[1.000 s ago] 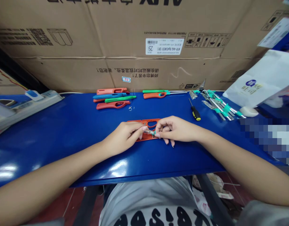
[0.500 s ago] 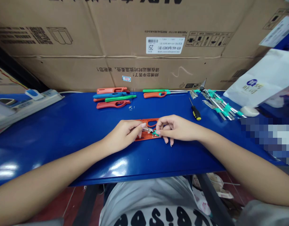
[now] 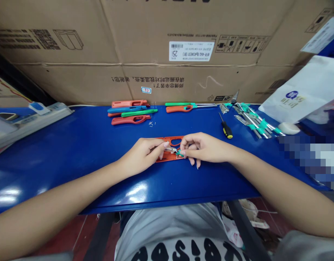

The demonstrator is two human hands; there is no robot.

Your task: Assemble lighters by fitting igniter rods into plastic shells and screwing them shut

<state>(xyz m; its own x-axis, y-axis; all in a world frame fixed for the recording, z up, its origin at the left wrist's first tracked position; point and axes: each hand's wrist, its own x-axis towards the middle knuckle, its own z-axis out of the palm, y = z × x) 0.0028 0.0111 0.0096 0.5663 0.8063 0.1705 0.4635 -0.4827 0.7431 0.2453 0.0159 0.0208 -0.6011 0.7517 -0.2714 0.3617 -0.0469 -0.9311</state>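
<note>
A flat orange plastic shell (image 3: 174,141) with an oval hole lies on the blue table (image 3: 82,152) in front of me. My left hand (image 3: 142,155) and my right hand (image 3: 203,148) meet over it. Both pinch a small metal and teal part (image 3: 174,150) between thumb and fingertips, holding it just above the shell. My right hand's other fingers curl down onto the table.
At the back lie several orange, blue and green shells (image 3: 130,111), two assembled lighters (image 3: 187,107), a black and yellow screwdriver (image 3: 225,127) and a pile of metal and teal inner parts (image 3: 251,117). Cardboard boxes (image 3: 156,50) wall off the rear. A white bag (image 3: 305,92) stands right.
Both hands have stayed over the orange shell. The small teal part has shifted slightly between the fingertips.
</note>
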